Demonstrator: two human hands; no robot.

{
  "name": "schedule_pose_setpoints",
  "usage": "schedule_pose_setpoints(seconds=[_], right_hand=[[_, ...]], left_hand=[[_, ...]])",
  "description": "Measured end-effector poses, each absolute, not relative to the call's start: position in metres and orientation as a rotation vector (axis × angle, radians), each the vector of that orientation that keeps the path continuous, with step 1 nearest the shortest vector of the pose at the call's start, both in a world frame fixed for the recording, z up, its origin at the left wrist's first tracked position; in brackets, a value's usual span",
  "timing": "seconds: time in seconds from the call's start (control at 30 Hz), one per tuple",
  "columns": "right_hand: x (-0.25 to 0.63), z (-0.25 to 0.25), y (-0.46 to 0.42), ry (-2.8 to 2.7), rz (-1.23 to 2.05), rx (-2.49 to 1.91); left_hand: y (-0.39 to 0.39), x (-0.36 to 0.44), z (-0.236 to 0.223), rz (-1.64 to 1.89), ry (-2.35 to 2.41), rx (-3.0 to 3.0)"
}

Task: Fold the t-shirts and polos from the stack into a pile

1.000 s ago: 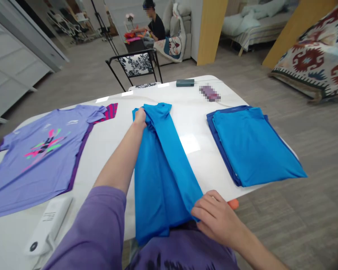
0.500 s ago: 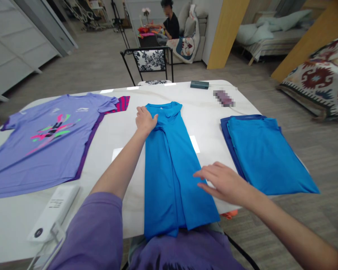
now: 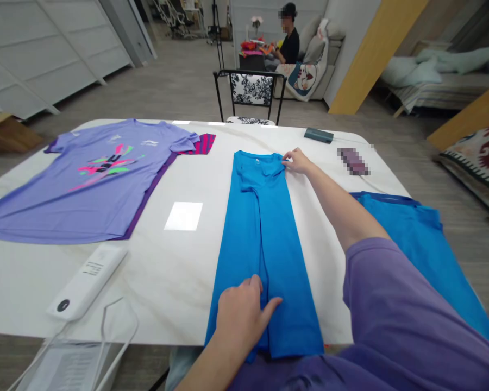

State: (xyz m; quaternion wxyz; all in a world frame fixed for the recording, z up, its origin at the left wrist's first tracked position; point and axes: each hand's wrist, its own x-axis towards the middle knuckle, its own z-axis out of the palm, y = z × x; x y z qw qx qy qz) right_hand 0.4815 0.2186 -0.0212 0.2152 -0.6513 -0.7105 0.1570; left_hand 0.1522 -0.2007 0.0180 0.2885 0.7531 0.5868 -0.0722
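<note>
A bright blue shirt [image 3: 269, 228], folded into a long narrow strip, lies on the white table [image 3: 187, 271] with its collar at the far end. My left hand [image 3: 240, 315] rests on its near end just above the hem, fingers laid on the cloth and thumb spread. My right hand [image 3: 297, 161] reaches across to the far end. There its fingertips pinch the shirt's right shoulder corner beside the collar.
A purple shirt [image 3: 93, 179] lies spread flat at the left. A stack of folded blue shirts [image 3: 432, 244] sits at the right, partly behind my sleeve. A white device [image 3: 85, 282], a dark box [image 3: 318, 134] and a chair [image 3: 250, 92] are nearby. A person sits far back.
My left hand left the collar and came down to the shirt's near end. My right hand moved from the middle of the shirt up to the collar. The view swung left.
</note>
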Motion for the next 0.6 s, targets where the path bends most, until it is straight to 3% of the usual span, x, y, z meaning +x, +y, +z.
schedule_pose_setpoints(seconds=[0.27, 0.6], right_hand=[[0.486, -0.032, 0.255, -1.958, 0.608, -1.68], [0.445, -0.031, 0.246, -2.042, 0.276, -1.907]], left_hand=[[-0.212, 0.15, 0.018, -0.19, 1.453, 2.028], [-0.238, 0.139, -0.005, 0.238, 1.376, 1.593]])
